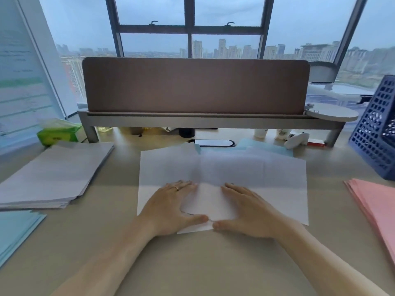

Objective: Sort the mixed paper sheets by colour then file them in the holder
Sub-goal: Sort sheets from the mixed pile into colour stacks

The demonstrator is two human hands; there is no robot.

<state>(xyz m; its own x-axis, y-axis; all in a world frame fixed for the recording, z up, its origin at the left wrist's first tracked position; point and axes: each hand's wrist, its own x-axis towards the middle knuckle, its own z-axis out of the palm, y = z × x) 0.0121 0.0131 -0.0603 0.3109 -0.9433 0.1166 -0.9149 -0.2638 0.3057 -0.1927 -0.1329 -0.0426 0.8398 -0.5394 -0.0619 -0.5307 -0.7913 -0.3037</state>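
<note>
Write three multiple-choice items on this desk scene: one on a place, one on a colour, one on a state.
1. Where does the pink stack lie? A) at the right edge of the desk B) on the windowsill C) on the floor
2. What colour is the mesh holder? A) red B) dark blue C) yellow
3. How are the left hand and right hand? A) fists in the air B) flat on the white sheets C) gripping the holder
Key: 1A, it lies beside the holder; 2B, navy lattice; 3B, straight fingers press the sheets.
</note>
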